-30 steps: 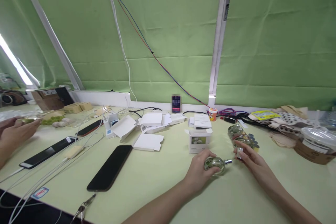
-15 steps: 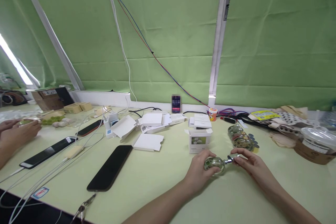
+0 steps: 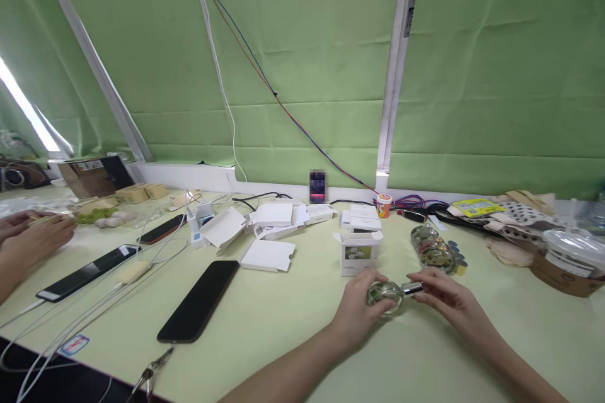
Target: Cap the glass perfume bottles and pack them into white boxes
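Observation:
My left hand [image 3: 358, 302] grips a round clear glass bottle [image 3: 388, 298] by its body, thumb in front and fingers behind. The bottle lies tilted on its side, with greenish bits visible inside. A silver cylindrical cap [image 3: 412, 289] covers the neck, which points right. My right hand [image 3: 447, 302] pinches the cap's far end between thumb and fingers. Just behind my hands stands a small white box [image 3: 358, 259] with its top flaps open and a flower picture on the front. Several similar glass bottles [image 3: 432, 249] lie in a row beyond my right hand.
Flattened white boxes [image 3: 268, 255] and a black phone [image 3: 198, 302] lie to the left, with charging cables around. Small dark discs [image 3: 457, 253] lie beside the bottles. A lidded plastic cup [image 3: 571, 258] stands at right. Another person's hands [image 3: 40, 236] work at far left.
My right hand has brought the silver cap onto the bottle's neck, hiding the sprayer-like metal part that showed before. My left hand keeps its hold on the bottle.

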Motion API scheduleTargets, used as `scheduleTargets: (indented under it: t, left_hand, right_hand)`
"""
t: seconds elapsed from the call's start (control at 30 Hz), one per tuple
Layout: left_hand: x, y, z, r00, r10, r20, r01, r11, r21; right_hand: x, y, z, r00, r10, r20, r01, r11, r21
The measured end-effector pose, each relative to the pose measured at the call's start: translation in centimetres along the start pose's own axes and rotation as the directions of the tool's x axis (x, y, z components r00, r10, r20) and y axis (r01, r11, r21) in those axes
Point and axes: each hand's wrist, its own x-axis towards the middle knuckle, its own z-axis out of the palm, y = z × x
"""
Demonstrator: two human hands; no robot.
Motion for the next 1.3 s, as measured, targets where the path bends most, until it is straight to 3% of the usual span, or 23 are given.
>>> scheduleTargets:
  t: [0.37, 0.57, 0.63, 0.73, 0.83, 0.9, 0.97, 1.07, 1.17, 1.23, 1.3]
  left_hand:
    - [-0.7, -0.2, 0.1, 0.999, 0.031, 0.036, -0.031, 1.0, 0.002]
    - [-1.0, 0.2, 0.1, 1.0, 0.013, 0.015, -0.013, 0.999, -0.042]
    - [-0.9, 0.3, 0.4, 1.0, -0.023, -0.015, 0.021, 0.993, -0.115]
    - [-0.5, 0.3, 0.9, 0.995, -0.091, -0.049, 0.068, 0.931, -0.359]
    - [-0.2, 0.1, 1.3, 0.989, -0.133, -0.056, 0.078, 0.817, -0.572]
    - [-0.1, 0.0, 1.3, 0.988, -0.144, -0.062, 0.08, 0.804, -0.589]
    - [-0.3, 0.1, 1.2, 0.986, -0.158, -0.059, 0.103, 0.842, -0.53]
    - [-0.8, 0.2, 0.8, 0.993, -0.117, -0.022, 0.105, 0.943, -0.315]
    - [-1.0, 0.3, -0.2, 0.991, 0.104, -0.09, -0.112, 0.99, -0.085]
    - [-0.5, 0.2, -1.4, 0.921, 0.252, -0.297, -0.25, 0.967, 0.044]
    - [0.4, -0.2, -3.0, 0.804, 0.304, -0.512, -0.257, 0.953, 0.162]
  right_hand:
    - [-0.2, -0.7, 0.5, 0.998, -0.048, 0.046, 0.051, 0.997, -0.057]
    - [-0.3, -0.5, 1.2, 0.99, 0.044, 0.137, -0.054, 0.996, 0.068]
    - [-0.2, -0.1, 1.5, 0.995, 0.047, 0.086, -0.054, 0.995, 0.081]
    - [-0.1, 0.5, 2.3, 1.0, -0.002, 0.008, 0.001, 0.992, 0.128]
    - [-0.3, 1.0, 3.1, 0.999, -0.031, 0.036, 0.028, 0.997, 0.072]
    - [-0.5, 1.3, 3.3, 0.997, -0.056, 0.045, 0.057, 0.998, -0.023]
    - [-0.8, 1.5, 3.4, 0.994, -0.106, 0.024, 0.108, 0.987, -0.115]
    - [-0.9, 1.7, 3.1, 0.969, -0.241, 0.052, 0.246, 0.943, -0.224]
    - [-0.8, 1.5, 2.9, 0.937, -0.319, 0.138, 0.346, 0.895, -0.28]
    - [-0.7, 1.4, 2.8, 0.932, -0.324, 0.161, 0.36, 0.878, -0.317]
    - [-0.6, 1.3, 2.7, 0.931, -0.33, 0.157, 0.365, 0.856, -0.367]
